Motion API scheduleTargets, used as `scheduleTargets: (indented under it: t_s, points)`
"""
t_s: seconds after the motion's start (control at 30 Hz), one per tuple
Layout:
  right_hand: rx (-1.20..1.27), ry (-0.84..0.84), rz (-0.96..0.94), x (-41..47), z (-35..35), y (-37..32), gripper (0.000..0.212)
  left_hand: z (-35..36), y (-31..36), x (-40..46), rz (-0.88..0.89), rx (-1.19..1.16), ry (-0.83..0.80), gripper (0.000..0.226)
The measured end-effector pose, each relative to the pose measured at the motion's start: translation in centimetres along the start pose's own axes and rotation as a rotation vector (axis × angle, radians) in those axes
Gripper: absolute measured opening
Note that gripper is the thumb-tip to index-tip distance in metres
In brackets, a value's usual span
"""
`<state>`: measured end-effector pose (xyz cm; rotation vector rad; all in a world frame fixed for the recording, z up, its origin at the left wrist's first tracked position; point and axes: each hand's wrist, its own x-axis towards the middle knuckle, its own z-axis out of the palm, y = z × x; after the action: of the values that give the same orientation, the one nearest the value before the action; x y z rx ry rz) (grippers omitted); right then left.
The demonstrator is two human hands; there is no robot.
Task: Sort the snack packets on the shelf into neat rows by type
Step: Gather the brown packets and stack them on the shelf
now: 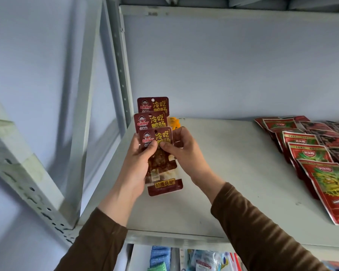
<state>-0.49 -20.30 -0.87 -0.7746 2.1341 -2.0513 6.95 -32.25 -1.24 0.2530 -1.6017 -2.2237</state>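
Three dark red snack packets [155,122] with yellow lettering are fanned out, one above another, over the left end of the white shelf [223,173]. My left hand [139,163] grips the stack from the left, thumb on the front packet. My right hand [182,153] pinches the front packet from the right, thumb on its face. An orange packet [173,122] peeks out behind the stack. A row of overlapping red and green packets [309,155] lies at the shelf's right, with darker packets [335,137] beside them.
A perforated grey upright [121,61] stands just left of the stack, and a slanted brace [24,178] crosses lower left. The pale wall closes the back. Blue and white packets [184,259] fill the shelf below.
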Motion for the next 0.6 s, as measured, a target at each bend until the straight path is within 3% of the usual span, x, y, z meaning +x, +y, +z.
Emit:
scheduleTargets:
  t_s: [0.2,0.47,0.6]
  points:
    - [0.076,-0.087,0.124,-0.8,0.0,0.1,0.042,0.7,0.5,-0.1,0.064,-0.010,0.082,0.038]
    - [0.100,-0.148,0.134,-0.7,-0.8,0.1,0.033,1.9,0.3,0.3,0.032,-0.090,0.072,0.030]
    - [0.196,-0.071,0.188,-0.2,-2.8,-1.0,0.031,4.2,-0.3,1.7,-0.015,-0.059,0.016,0.026]
